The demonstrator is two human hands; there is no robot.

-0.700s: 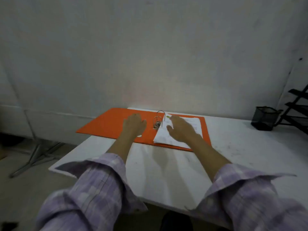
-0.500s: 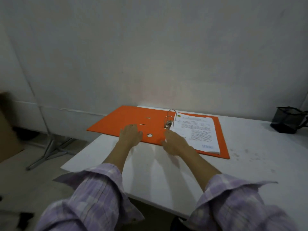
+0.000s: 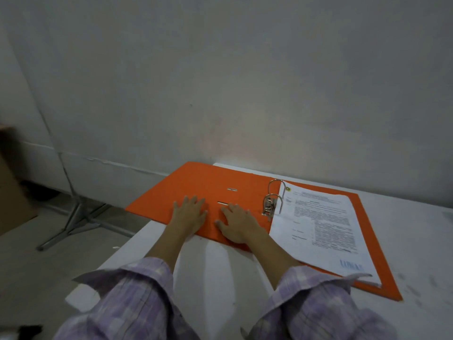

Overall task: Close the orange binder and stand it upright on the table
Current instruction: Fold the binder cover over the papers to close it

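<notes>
The orange binder [image 3: 196,190] lies open and flat on the white table [image 3: 220,271], its left cover reaching past the table's left edge. Metal rings [image 3: 275,195] stand up at the spine. A stack of printed white pages [image 3: 318,229] rests on the right cover. My left hand [image 3: 190,213] lies flat, palm down, on the left cover near its front edge. My right hand [image 3: 239,224] lies flat beside it, just left of the rings. Both have fingers spread and hold nothing.
A grey wall [image 3: 220,82] rises directly behind the table. Metal stand legs [image 3: 76,222] sit on the floor to the left, beside a brown cardboard box [image 3: 9,187]. My purple plaid sleeves [image 3: 127,303] fill the bottom of the view.
Both hands have slid left onto the left cover; the right hand came off the pages. The view has swung left and closer, and the black mesh holder has left the frame.
</notes>
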